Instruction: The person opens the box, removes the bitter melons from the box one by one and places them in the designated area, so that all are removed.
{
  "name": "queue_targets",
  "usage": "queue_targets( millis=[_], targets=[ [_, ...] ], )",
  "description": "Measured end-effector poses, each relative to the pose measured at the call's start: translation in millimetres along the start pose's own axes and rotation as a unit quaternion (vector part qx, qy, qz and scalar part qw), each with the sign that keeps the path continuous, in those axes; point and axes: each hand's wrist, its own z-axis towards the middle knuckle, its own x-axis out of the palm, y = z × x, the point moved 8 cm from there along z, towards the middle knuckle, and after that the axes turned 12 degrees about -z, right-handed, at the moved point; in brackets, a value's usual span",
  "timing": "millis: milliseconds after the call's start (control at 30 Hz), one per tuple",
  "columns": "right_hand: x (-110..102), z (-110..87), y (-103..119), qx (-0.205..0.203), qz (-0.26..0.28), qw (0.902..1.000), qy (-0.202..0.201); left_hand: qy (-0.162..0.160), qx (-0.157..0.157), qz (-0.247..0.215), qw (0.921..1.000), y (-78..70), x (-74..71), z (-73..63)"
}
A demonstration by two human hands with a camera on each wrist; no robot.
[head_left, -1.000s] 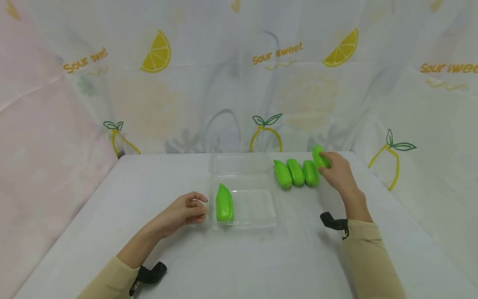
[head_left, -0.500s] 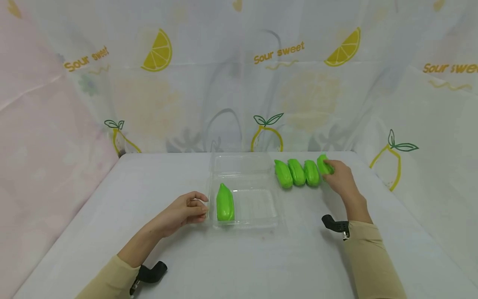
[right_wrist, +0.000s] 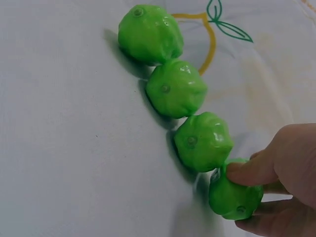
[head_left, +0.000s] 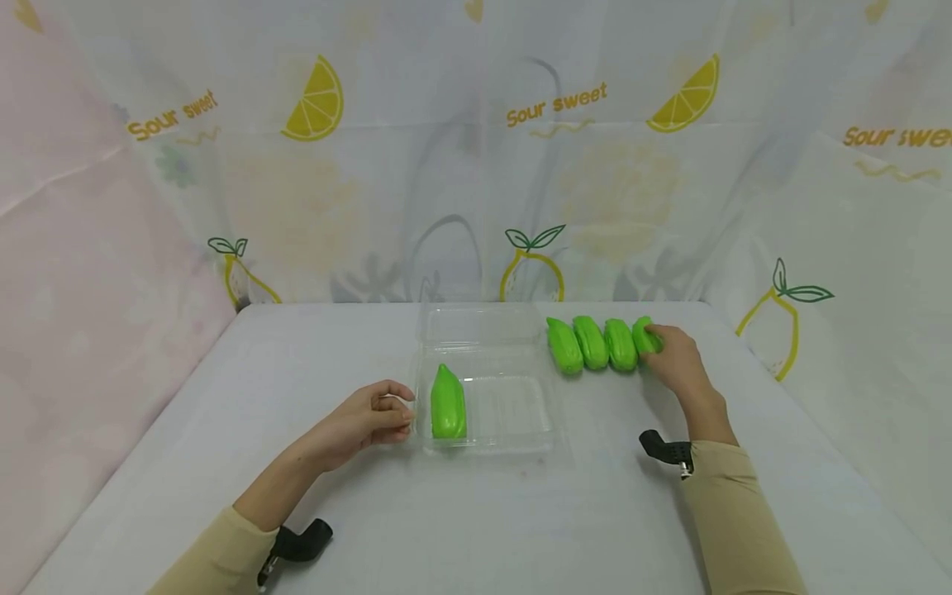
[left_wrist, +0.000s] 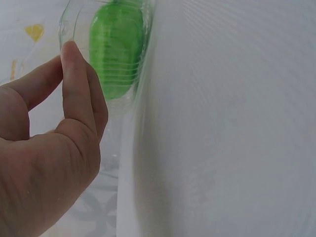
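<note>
In the head view my right hand (head_left: 680,364) holds a green ribbed toy fruit (head_left: 645,333), long and papaya-like, at the right end of a row. Thumb and fingers grip this fruit (right_wrist: 234,195) from both sides in the right wrist view, close against its neighbour (right_wrist: 203,142). My left hand (head_left: 372,421) is at the left side of an open clear plastic box (head_left: 513,446). Seen from the left wrist, its thumb and fingers pinch the box's rim (left_wrist: 66,22). One green fruit (head_left: 448,405) lies lengthwise in the left part of the box.
Further fruits (head_left: 591,343) (head_left: 621,345) line up between the box and my right hand, the leftmost fruit (head_left: 565,347) near the box's right side. The box's lid (head_left: 479,326) is folded back. Behind the white table (head_left: 476,529) hangs a lemon-print curtain (head_left: 416,190).
My right hand has lowered its fruit and brought it in beside the row's right end, now lined up with the others. The left hand and the box have stayed put.
</note>
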Motion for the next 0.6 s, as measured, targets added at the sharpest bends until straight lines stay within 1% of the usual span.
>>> queue_targets(
  millis=[133, 367, 600],
  targets=[
    [3.1, 0.0, -2.8, 0.0, -0.001, 1.0, 0.006, 0.0, -0.002, -0.002, 1.0, 1.6, -0.5, 0.5],
    [4.0, 0.4, -4.0, -0.003, 0.002, 1.0, 0.002, -0.001, 0.0, -0.003, 1.0, 0.9, -0.2, 0.0],
    [5.3, 0.8, -3.7, 0.004, 0.0, 0.9999, 0.014, -0.003, -0.001, -0.002, 1.0, -0.2, -0.1, -0.9]
  ],
)
